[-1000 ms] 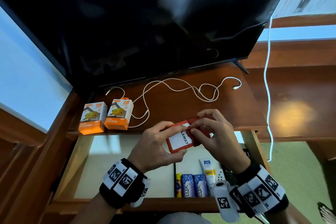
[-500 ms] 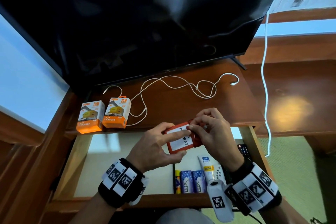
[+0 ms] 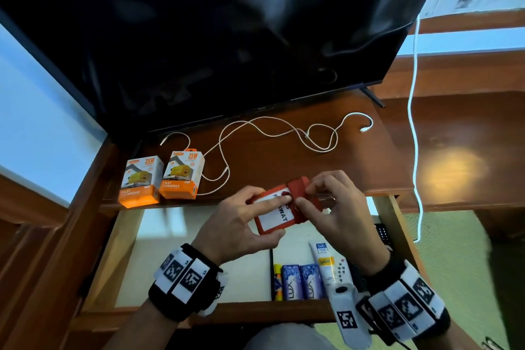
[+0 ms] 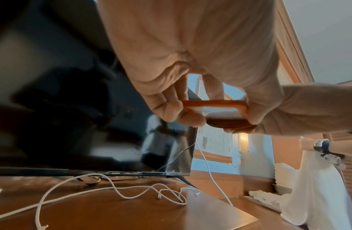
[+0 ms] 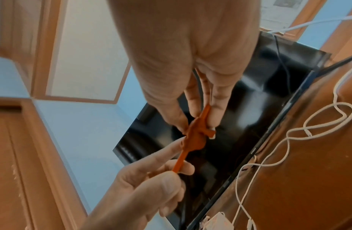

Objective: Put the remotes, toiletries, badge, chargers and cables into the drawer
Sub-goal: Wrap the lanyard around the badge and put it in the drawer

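Observation:
Both hands hold a red badge (image 3: 277,217) with a white name card above the open drawer (image 3: 181,258). My left hand (image 3: 241,224) pinches its near left corner between thumb and fingers, and the badge (image 4: 220,113) shows edge-on in the left wrist view. My right hand (image 3: 332,213) pinches the red strap at the badge's (image 5: 195,137) top. In the drawer's right part lie two purple soap bars (image 3: 301,281), a white tube (image 3: 325,261) and a white remote (image 3: 342,268). Two orange charger boxes (image 3: 162,179) and a loose white cable (image 3: 284,136) sit on the desk top.
A large black TV (image 3: 213,31) stands at the back of the wooden desk (image 3: 426,145). Another white cable (image 3: 414,128) hangs down on the right. A dark remote (image 3: 383,234) lies at the drawer's right edge. Green floor shows lower right.
The hands have stayed above the drawer while the right fingers work the red strap over the top of the badge. The head view shifted slightly.

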